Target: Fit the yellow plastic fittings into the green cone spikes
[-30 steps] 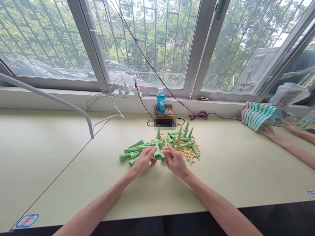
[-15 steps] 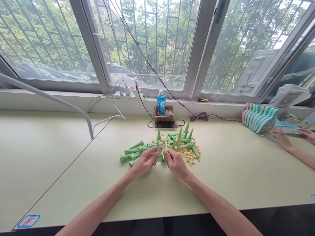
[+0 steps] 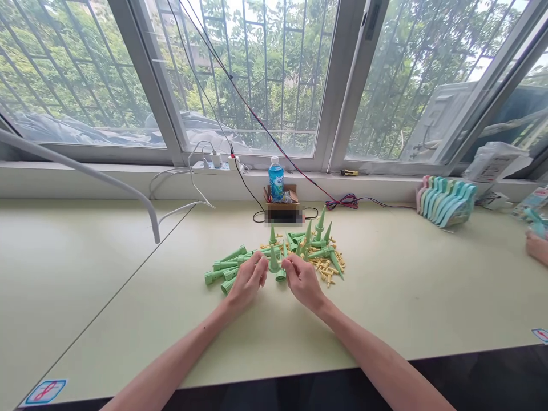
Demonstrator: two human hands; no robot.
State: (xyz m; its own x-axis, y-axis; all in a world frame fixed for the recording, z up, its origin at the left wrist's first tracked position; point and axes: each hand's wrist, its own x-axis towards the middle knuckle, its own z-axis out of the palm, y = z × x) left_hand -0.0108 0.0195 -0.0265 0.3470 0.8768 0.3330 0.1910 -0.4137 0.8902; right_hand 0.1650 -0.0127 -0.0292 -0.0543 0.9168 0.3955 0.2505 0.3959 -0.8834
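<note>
My left hand (image 3: 245,283) and my right hand (image 3: 302,279) meet at the near edge of a pile of green plastic cone spikes (image 3: 240,260) on a pale green table (image 3: 385,297). Between the fingertips of both hands one green cone (image 3: 273,260) stands upright, tip up, pinched from either side. A short green piece (image 3: 281,276) lies just under my right thumb. Small yellow plastic pieces (image 3: 327,268) are scattered to the right of my right hand, among more cones standing tip up (image 3: 320,220).
A blue-labelled bottle (image 3: 276,182) stands in a small cardboard box (image 3: 284,200) behind the pile, with cables (image 3: 342,201) along the sill. A white bent tube (image 3: 128,191) crosses the left. Pastel stacked items (image 3: 445,201) sit far right, near another person's hand (image 3: 537,246).
The cone, first held with its open end towards me, has been turned tip up and lowered between my fingertips. The other person's hands have drawn back to the right edge.
</note>
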